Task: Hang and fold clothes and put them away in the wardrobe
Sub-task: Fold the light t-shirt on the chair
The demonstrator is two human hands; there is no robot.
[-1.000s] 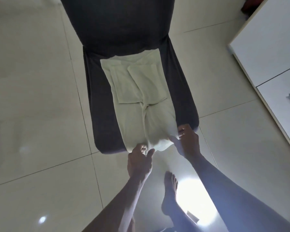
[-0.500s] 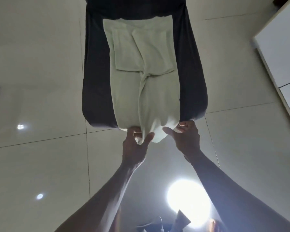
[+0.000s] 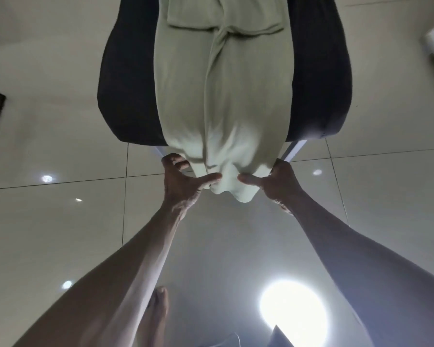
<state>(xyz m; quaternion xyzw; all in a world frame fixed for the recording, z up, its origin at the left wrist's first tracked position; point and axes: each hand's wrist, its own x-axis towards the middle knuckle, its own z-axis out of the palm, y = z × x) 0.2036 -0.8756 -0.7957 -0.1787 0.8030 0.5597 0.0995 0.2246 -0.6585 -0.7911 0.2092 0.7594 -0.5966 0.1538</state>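
Head view. I see the pale green garment [image 3: 223, 96] lying lengthwise on the dark chair seat [image 3: 128, 96], its near end drooping over the front edge; its far end is cut off by the top of the frame. My left hand [image 3: 183, 181] pinches the hanging hem, thumb on top, fingers partly hidden beneath the cloth. My right hand [image 3: 276, 181] pinches it likewise; its fingers are hidden under the fabric. A bare foot [image 3: 158, 311] stands on the tiled floor [image 3: 48, 221], where glare washes out detail.
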